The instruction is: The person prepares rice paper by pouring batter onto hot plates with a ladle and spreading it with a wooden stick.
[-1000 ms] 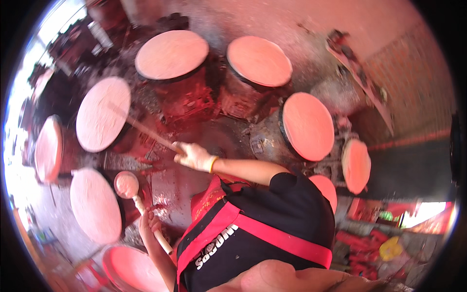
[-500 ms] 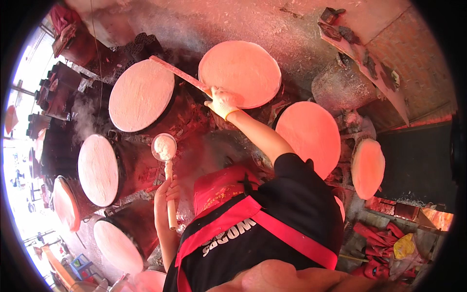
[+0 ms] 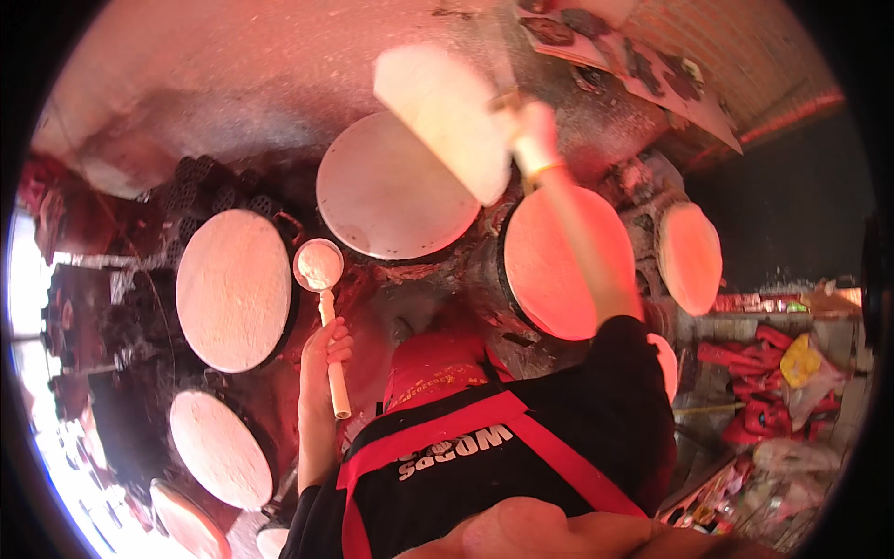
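Note:
My left hand (image 3: 324, 347) is closed round the pale handle of a ladle (image 3: 319, 267), whose round bowl holds white dough or batter. Reaching forward, my gloved right hand (image 3: 534, 135) is smeared by motion, with a flat wooden stick (image 3: 503, 65) showing blurred at its fingers. Against that hand, a thin pale pancake (image 3: 442, 112) is raised as a half-round sheet with a straight lower-left edge. Beneath it the grey round griddle (image 3: 386, 200) lies bared over most of its surface. How the fingers grip the pancake is blurred.
More round griddles covered with pale pancakes surround me: one at left (image 3: 233, 289), one under my right forearm (image 3: 549, 270), one at far right (image 3: 689, 258), one at lower left (image 3: 221, 449). Dark pierced cylinders (image 3: 191, 182) stand behind. Red cloth (image 3: 764, 382) lies at right.
The pancake has come off the far middle griddle, raised with my right hand, which has moved up and right. My left hand still holds the ladle. The whole view has shifted leftward.

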